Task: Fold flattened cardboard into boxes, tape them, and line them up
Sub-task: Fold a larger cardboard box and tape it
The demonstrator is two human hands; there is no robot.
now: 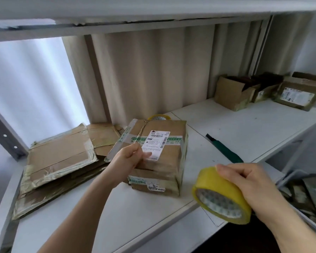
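Observation:
A folded brown cardboard box (169, 157) with a white shipping label and green printed tape stands in the middle of the white shelf (244, 128). My left hand (128, 161) rests on its top left side, with the thumb lying on the label and the fingers curled at the box's edge. Off the shelf's front edge, to the right of the box, my right hand (252, 187) grips a roll of yellow tape (221, 196). A stack of flattened cardboard (58, 159) lies to the left of the box.
A second tape roll (159, 117) peeks out behind the box. A green-handled cutter (224, 148) lies on the shelf to the right. Three opened boxes (266, 90) stand in a row at the far right. A grey bin (303, 194) of cardboard sits lower right.

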